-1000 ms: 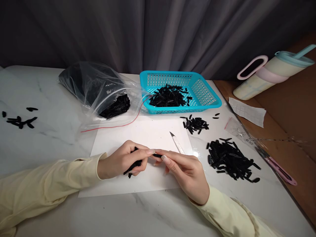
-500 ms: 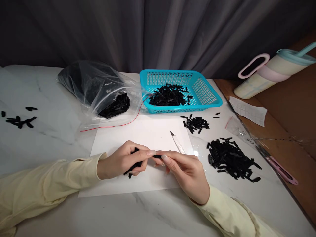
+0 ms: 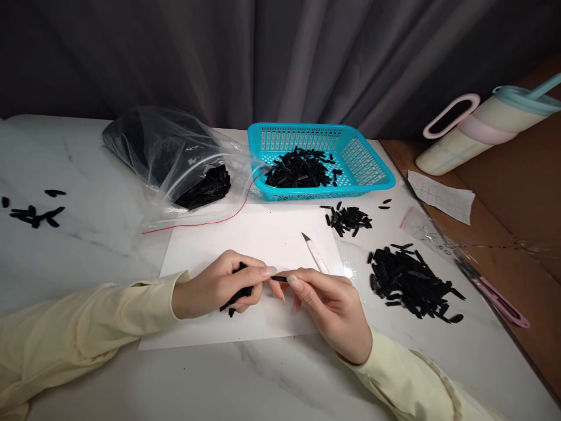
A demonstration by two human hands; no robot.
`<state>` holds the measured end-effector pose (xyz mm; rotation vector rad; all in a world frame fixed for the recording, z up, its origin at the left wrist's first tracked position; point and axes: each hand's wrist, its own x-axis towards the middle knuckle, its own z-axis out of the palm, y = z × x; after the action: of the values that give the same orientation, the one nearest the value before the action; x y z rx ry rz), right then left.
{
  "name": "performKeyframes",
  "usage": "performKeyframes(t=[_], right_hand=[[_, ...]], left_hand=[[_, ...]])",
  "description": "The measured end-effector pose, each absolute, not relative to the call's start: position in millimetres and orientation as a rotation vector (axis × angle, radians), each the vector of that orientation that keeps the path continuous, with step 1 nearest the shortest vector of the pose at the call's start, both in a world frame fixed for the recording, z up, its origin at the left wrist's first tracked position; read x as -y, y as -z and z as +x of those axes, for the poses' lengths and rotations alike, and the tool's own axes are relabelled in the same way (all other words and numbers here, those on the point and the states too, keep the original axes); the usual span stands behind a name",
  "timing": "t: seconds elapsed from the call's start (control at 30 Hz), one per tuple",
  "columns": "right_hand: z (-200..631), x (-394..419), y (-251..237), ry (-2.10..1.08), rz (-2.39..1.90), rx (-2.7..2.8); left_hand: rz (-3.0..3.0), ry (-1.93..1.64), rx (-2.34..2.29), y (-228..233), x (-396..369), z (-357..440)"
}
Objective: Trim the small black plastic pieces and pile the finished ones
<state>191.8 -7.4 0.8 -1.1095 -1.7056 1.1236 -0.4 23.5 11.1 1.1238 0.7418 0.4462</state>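
Hands: I see both resting on the paper (image 3: 245, 245), near centre of the table (image 3: 87, 251).
Left hand (image 3: 214, 286): fingers curled around a bunch (image 3: 239, 295) of small black pieces; thumb and forefinger pinch one end of a single piece (image 3: 279, 278).
Right hand (image 3: 333, 304): fingertips pinch the other end of that piece while the hand also grips a knife (image 3: 314, 252), blade pointing far.
Piece: I see it held just above the paper, between the two hands.
Right side: big pile (image 3: 409, 283) of black pieces near; smaller pile (image 3: 348, 219) farther.
Far side: basket (image 3: 368, 164) holding more pieces; bag (image 3: 175, 158) to its left.
Far left: a few strays (image 3: 35, 213).
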Motion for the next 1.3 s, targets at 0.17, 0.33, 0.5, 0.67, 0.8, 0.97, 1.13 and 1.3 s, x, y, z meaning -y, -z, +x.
performKeyframes(t=[0.17,0.33,0.5,0.67,0.8,0.97,1.13,1.3], right_hand=[[191.4,7.7,-1.8,-1.114,-1.121,1.707],[191.0,7.9,-1.4,-1.110,-1.117,1.696],[189.6,7.2,-1.3,-1.216,-1.126,1.586],[186.4,6.2,-3.8,-1.331,-1.105,1.493],[186.5,5.6,-3.8,-1.427,-1.146,1.390],[186.6,5.6,-4.1,-1.477,-1.176,1.300],[183.6,5.0,-7.2,-1.473,-1.118,1.331],[183.2,4.8,-8.3,-1.448,-1.136,1.321]], left_hand=[[1.132,-0.454,-0.752,-10.7,-23.7,-0.4],[1.120,-0.450,-0.734,-11.2,-24.1,0.4],[1.187,-0.384,-0.714,-12.5,-23.1,0.8],[1.236,-0.282,-0.648,-12.4,-22.2,-0.5],[1.155,-0.243,-0.616,-12.1,-24.4,-1.3],[1.083,-0.224,-0.589,-12.7,-27.4,-1.3],[1.084,-0.206,-0.572,-12.5,-25.9,-0.7],[1.062,-0.187,-0.576,-13.6,-26.0,1.3]])
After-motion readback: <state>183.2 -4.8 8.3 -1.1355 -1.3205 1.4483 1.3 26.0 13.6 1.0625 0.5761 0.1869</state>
